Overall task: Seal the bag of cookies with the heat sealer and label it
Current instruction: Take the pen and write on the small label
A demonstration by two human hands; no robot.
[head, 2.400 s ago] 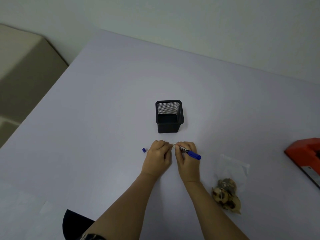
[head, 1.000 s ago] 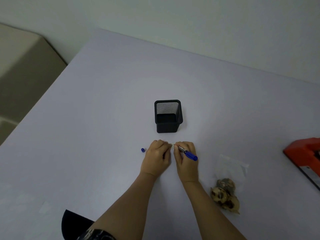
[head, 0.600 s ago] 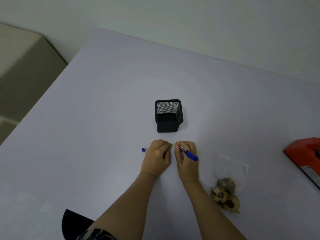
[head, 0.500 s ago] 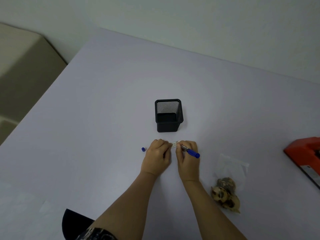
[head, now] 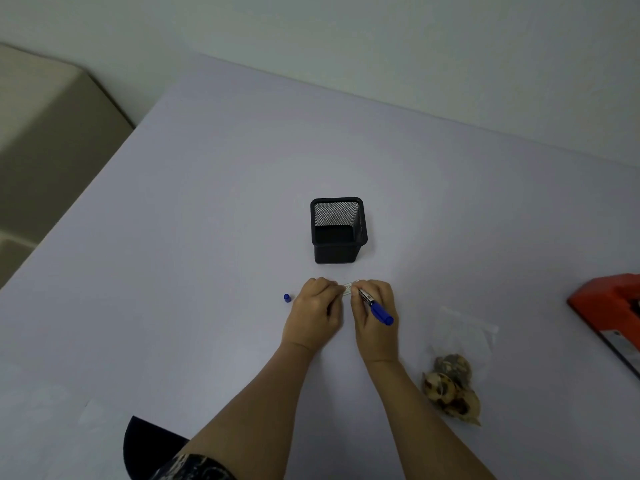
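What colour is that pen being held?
A blue plastic marker pen in the right hand; head view.

Dim, flat light lies on the table (head: 207,237), brightest in a soft patch just beyond the left grip (head: 313,311) and right grip (head: 374,318) (no hard glare anywhere), darkening toward the corners. Shadows beneath both are faint. The table's edges bow from the wide angle, and fine detail looks soft.

A black mesh pen holder (head: 337,251) is standing out mid-frame against the pale lavender table (head: 207,237), with a blue pen (head: 379,311), blue cap (head: 286,298) and whitish label (head: 348,287) below it, an orange-red heat sealer (head: 602,306) at right and tan, dark-speckled cookies (head: 446,389) lower right.
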